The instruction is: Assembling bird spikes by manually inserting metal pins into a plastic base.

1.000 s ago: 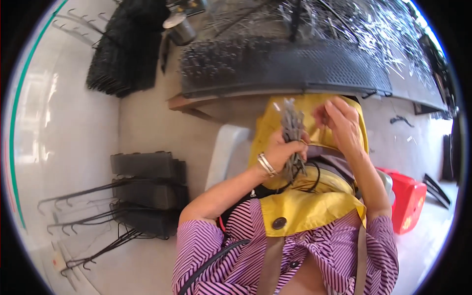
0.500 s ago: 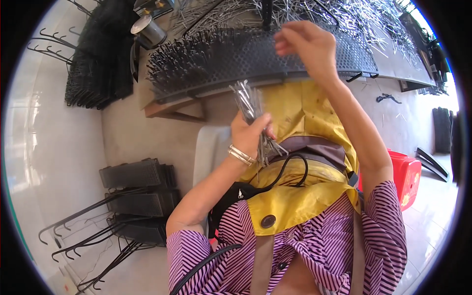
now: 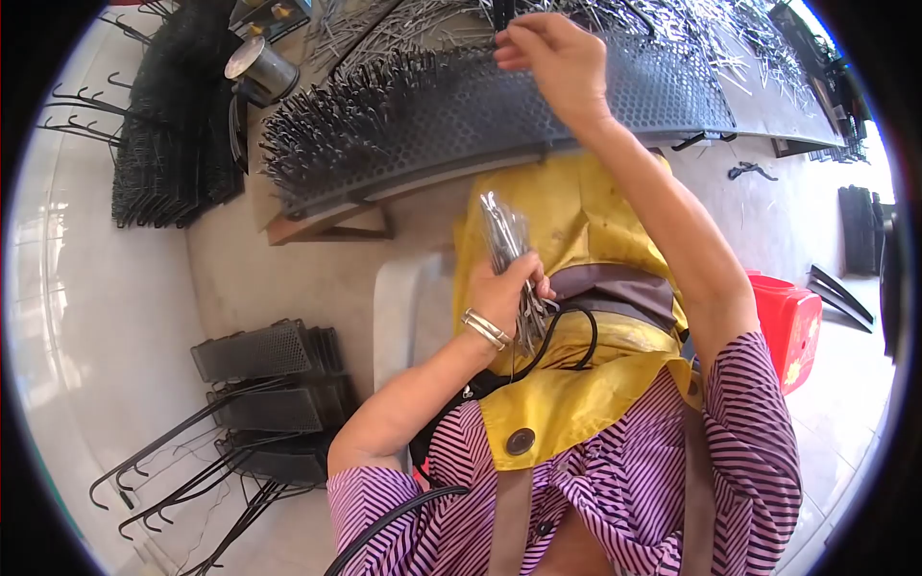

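My left hand (image 3: 501, 296) is closed around a bundle of thin silvery metal pieces (image 3: 502, 232), held upright in front of my yellow apron. Over the far part of a long black perforated rack (image 3: 567, 110) is my right hand (image 3: 567, 72). Its fingers are bent and pressed together at the tips; whatever may be between them is too small to make out. Many dark, thin pieces (image 3: 331, 120) stand close together in the rack's left part, while its right part shows bare holes.
Loose metal pieces (image 3: 691, 43) are heaped behind the rack, with a metal mug (image 3: 261, 69) to their left. Black racks with hooks (image 3: 178, 125) are stacked at far left, others (image 3: 259, 389) at lower left. A red plastic container (image 3: 788, 331) stands at my right, a white chair (image 3: 392, 307) at my left.
My right hand has moved left and farther away over the rack, its fingers drawn closer together. My left hand, still gripping the bundle, has shifted slightly right and nearer. The whole view has shifted a little.
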The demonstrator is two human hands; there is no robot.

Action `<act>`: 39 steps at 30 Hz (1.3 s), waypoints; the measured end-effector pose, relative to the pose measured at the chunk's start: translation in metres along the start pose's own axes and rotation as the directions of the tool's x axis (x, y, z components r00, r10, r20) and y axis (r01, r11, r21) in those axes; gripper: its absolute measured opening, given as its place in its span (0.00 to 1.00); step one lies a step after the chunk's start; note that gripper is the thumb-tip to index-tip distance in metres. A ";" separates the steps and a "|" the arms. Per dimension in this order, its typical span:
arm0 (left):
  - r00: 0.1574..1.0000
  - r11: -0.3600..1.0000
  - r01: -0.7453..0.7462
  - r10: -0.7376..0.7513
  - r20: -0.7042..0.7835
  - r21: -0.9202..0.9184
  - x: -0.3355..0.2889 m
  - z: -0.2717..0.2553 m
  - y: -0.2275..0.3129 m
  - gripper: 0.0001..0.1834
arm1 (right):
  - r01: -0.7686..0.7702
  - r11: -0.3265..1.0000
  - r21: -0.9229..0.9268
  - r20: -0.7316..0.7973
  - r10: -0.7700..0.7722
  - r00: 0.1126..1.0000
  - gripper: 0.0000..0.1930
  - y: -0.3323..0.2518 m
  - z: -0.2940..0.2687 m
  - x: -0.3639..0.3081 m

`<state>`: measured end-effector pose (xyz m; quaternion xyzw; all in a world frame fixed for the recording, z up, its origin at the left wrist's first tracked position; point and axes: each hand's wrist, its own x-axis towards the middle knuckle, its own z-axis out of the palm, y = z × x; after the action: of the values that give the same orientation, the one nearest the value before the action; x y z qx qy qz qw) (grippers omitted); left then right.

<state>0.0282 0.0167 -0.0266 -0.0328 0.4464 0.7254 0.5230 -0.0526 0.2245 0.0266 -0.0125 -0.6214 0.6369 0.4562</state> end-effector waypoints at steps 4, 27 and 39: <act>1.000 0.999 0.028 -0.028 -0.003 -0.028 0.002 0.001 -0.005 0.06 | -0.211 0.942 -0.260 -0.003 0.218 0.976 0.03 -0.013 0.007 0.006; 0.997 0.998 -0.052 0.054 0.056 -0.036 -0.002 0.012 0.031 0.06 | 0.491 0.450 -0.746 0.566 0.041 0.823 0.05 0.002 0.031 0.059; 0.993 0.999 -0.042 0.044 0.111 -0.023 0.000 0.008 0.036 0.05 | -0.494 0.629 -0.600 0.365 0.765 0.531 0.07 -0.076 -0.008 -0.062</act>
<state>0.0036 0.0200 0.0006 0.0122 0.4095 0.7418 0.5310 0.0313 0.1796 0.0512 -0.1427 -0.8026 0.5774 -0.0459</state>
